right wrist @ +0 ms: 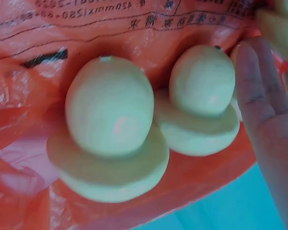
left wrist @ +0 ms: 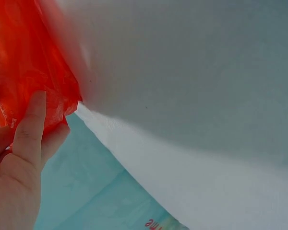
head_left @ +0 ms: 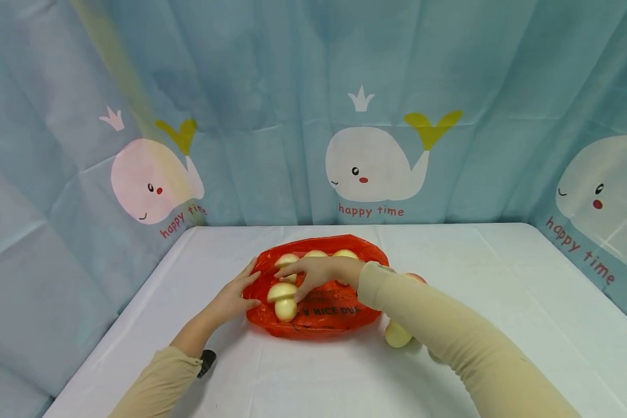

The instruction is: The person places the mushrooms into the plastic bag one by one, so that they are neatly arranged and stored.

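A red plastic bag point(head_left: 313, 328) lies spread on the table with several pale toy mushrooms on it. My left hand point(head_left: 232, 299) rests at the bag's left edge, fingers extended against the plastic; in the left wrist view one straight finger point(left wrist: 31, 127) presses its side. Over the bag reaches my right hand point(head_left: 316, 273), its thumb beside the stem of the nearest mushroom point(head_left: 284, 302) and its fingertips by another mushroom point(head_left: 287, 261). In the right wrist view, two mushrooms, a larger one point(right wrist: 108, 110) and a smaller one point(right wrist: 201, 81), lie beside the straight fingers.
Right of the bag, partly hidden by my right sleeve point(head_left: 439, 319), lie a pale mushroom stem point(head_left: 397, 335) and something reddish point(head_left: 415, 278). A white cloth covers the table point(head_left: 501, 278). Behind it hangs a blue curtain point(head_left: 271, 116) with whale prints.
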Demonstrator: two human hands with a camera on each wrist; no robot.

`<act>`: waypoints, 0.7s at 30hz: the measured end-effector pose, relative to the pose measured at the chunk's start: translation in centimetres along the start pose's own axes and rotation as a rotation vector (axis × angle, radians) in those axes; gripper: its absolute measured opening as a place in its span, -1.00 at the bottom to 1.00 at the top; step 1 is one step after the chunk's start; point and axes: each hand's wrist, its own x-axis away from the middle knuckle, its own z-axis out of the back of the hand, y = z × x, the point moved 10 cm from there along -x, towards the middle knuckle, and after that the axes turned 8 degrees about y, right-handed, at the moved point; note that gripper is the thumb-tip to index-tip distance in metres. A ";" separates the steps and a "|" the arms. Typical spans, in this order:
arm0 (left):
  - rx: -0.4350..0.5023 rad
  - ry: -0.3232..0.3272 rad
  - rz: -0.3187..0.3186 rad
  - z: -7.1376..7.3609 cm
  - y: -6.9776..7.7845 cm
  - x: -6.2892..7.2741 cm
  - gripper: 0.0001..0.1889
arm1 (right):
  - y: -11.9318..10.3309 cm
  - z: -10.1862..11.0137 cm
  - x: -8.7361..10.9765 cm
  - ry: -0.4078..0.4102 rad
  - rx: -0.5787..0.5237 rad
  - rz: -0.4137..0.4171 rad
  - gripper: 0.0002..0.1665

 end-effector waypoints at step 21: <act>0.021 0.008 0.022 -0.1 -0.2 0.1 -0.32 | 2.3 6.6 6.4 0.076 -0.165 -0.011 -0.24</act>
